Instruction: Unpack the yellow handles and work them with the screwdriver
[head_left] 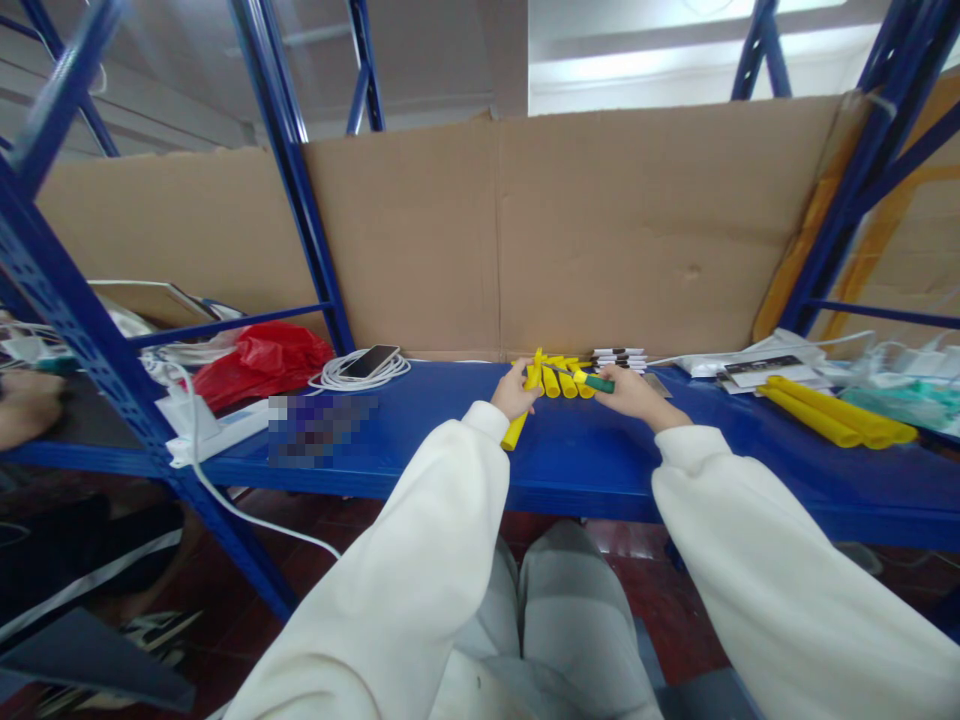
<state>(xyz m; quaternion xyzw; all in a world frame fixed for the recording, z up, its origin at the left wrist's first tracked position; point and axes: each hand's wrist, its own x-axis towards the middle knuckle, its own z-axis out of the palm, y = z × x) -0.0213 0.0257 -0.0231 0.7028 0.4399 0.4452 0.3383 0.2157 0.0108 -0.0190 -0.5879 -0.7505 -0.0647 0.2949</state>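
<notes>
My left hand is closed around a yellow tube, which slants down toward the front of the blue shelf. In my closed right hand is a screwdriver with a green and yellow handle. Its shaft points left toward the tube in my left hand; whether the tip touches it is too small to tell. Several short yellow tubes lie side by side between my hands. Behind my right hand sits a stack of small black-and-white pieces.
Yellow tubes lie on the blue shelf at right, near plastic bags. Leftward are a phone on a coiled white cable, a red bag and a power strip. Cardboard stands behind. Another person's hand shows far left.
</notes>
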